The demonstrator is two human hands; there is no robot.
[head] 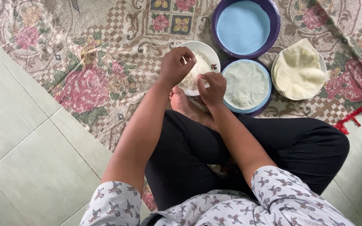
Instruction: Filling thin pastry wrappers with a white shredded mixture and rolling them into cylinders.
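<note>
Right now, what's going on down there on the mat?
A person sits cross-legged on a floral mat. Both hands, the left hand and right hand, are over a white bowl of pale shredded strands, pinching some. Beside it, a flat tray holds a thin round wrapper with a little filling. A stack of wrappers and a purple basin lie nearby.

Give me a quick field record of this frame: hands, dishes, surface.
left hand: over the white bowl, fingers pinched on white shreds
right hand: at the bowl's near edge, fingers in the shreds
lower purple dish: thin round sheet with a small heap of shreds
upper purple basin: pale blue inside
right plate: stack of pale wrappers
surface: floral mat on tiled floor
</note>
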